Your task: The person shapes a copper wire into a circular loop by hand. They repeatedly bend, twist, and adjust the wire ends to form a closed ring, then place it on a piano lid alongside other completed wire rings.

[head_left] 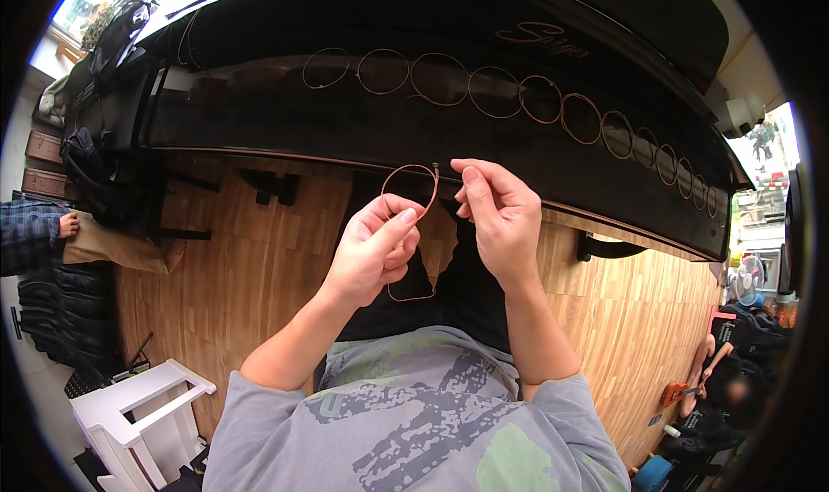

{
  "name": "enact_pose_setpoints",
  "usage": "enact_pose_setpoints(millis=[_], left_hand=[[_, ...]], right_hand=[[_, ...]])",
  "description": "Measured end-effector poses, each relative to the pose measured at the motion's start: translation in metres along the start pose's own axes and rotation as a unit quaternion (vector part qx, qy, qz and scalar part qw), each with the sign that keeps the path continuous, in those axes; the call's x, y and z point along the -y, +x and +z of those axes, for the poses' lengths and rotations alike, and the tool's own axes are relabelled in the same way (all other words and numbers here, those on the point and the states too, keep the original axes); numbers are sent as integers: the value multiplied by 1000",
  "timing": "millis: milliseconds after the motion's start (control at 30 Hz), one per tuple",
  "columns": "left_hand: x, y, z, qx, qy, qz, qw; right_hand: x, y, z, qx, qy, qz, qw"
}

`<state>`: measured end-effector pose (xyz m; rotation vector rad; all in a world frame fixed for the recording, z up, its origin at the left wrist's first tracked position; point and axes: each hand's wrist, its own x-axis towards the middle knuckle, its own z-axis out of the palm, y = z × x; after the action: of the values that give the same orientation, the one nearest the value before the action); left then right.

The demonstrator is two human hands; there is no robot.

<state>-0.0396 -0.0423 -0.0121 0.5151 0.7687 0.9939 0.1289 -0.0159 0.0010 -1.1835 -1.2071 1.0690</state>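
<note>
Pinched between the thumb and fingers of my left hand (377, 243) is a thin copper-coloured coiled string (386, 178). Its loop stands above the fingers with a small dark end piece (436, 165) at the top. A loose length of it hangs below the hand, bent near my lap. Just right of that end piece, my right hand (503, 215) is closed, thumb and index finger together; whatever they hold, if anything, is too small to tell. Both hands are in front of the near edge of a black piano (259, 125).
Several coiled strings (439, 79) lie in a row along the piano's top. A white stool (138, 406) stands at lower left. Farther left, a person's hand (68, 225) touches a brown paper bag (112, 243). A small orange guitar (676, 393) is at the right.
</note>
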Motion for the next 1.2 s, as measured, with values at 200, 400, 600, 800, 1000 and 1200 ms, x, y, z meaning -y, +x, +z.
enact_pose_setpoints(millis=[200,400,600,800,1000,1200], left_hand=[[1,-1,-4,32,69,57,995],[-4,-3,-1,21,176,105,978],[-17,6,-2,17,289,258,922],[-18,4,-7,39,211,206,955],[-17,3,6,35,145,181,972],[-17,3,8,27,182,222,958]], right_hand=[[3,2,0,85,19,7,996],[3,-1,1,117,70,51,989],[13,-3,5,133,51,40,989],[14,2,-3,129,91,67,985],[12,-1,4,180,108,69,975],[18,-4,9,151,137,103,974]])
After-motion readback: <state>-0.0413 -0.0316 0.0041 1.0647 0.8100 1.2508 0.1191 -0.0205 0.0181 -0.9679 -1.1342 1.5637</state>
